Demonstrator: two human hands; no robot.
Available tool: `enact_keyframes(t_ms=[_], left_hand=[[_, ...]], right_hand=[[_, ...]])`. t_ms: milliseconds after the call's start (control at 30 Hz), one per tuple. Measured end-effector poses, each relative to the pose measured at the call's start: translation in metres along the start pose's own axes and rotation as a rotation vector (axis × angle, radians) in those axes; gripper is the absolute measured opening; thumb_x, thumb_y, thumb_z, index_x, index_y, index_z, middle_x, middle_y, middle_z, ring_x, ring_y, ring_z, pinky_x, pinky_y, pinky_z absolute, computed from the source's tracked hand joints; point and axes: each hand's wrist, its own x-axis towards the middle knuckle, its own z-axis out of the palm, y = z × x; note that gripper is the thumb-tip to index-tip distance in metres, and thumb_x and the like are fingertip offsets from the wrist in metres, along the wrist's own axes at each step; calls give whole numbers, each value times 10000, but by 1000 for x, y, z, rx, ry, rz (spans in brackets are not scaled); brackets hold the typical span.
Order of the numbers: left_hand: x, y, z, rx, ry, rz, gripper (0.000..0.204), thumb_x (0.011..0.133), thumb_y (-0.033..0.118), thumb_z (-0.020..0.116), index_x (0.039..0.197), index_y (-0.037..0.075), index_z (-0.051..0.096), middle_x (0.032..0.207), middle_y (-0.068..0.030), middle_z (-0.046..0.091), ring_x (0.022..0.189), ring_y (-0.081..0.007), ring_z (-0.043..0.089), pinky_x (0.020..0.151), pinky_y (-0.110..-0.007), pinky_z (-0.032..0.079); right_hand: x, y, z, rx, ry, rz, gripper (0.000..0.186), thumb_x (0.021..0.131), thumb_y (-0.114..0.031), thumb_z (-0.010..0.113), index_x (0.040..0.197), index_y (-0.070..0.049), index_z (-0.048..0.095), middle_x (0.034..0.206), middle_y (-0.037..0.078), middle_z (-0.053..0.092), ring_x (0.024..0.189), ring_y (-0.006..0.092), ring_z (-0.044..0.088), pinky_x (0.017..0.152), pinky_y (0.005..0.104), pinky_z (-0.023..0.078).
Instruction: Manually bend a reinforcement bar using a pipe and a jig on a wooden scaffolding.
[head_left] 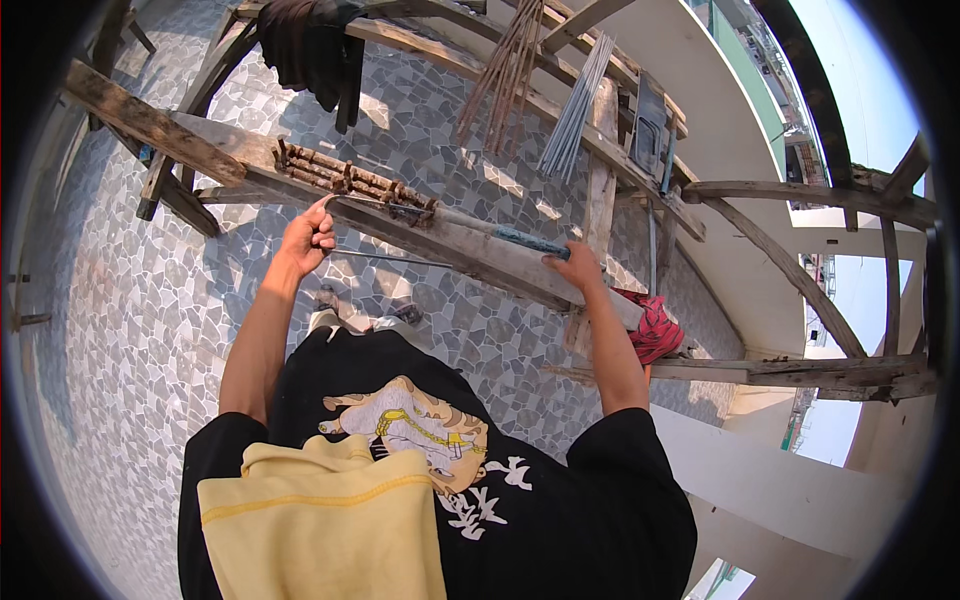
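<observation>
My left hand (308,240) is closed on a thin metal rod (385,258), beside the rusty bar jig on the wooden beam. One length of the rod runs off to the right below the beam's near edge, and another thin piece lies along the jig. The jig (350,180) is made of brown rusted bars with short upright pegs. Farther right, my right hand (574,266) is wrapped round the end of a worn blue pipe handle (520,238). That handle lies along the beam and reaches left toward the jig. My fingers hide its right end.
The long wooden beam (470,250) crosses before me, with a red cloth (655,328) at its right end. Brown rods (505,75) and grey rods (578,108) lean on the timber frame behind. Dark cloth (305,45) hangs at upper left. Stone-patterned floor (130,330) lies below.
</observation>
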Motion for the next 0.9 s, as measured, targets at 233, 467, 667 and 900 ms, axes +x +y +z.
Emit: enact_keyframes(t_ms=[233, 467, 667, 900], left_hand=[[8, 9, 7, 128, 121, -27, 393, 1002, 148, 406, 1393, 146, 439, 626, 27, 376, 481, -67, 265, 441, -210, 274], [7, 13, 16, 217, 129, -37, 279, 1003, 155, 405, 1255, 126, 522, 614, 27, 355, 493, -75, 285, 428, -208, 278], [17, 12, 9, 232, 93, -104, 154, 999, 148, 423, 1075, 89, 542, 603, 16, 346, 505, -91, 291, 431, -223, 266], [25, 7, -9, 161, -43, -71, 166, 959, 101, 431, 1112, 105, 495, 618, 26, 343, 513, -97, 287, 464, -251, 283]], right_hand=[[-12, 8, 12, 114, 43, 3, 635, 829, -634, 571, 904, -10, 656, 901, 205, 659, 929, 400, 606, 877, 530, 403], [-42, -14, 15, 177, 193, 220, 674, 768, -647, 643, 1121, -75, 686, 1076, 160, 674, 1069, 335, 587, 1008, 430, 363], [-122, -59, 47, 218, 365, 430, 612, 745, -657, 661, 1016, -111, 722, 964, 129, 700, 998, 330, 622, 967, 422, 392], [-228, -210, 72, 207, 534, 800, 547, 766, -625, 662, 932, -106, 713, 927, 113, 692, 982, 289, 607, 888, 422, 369]])
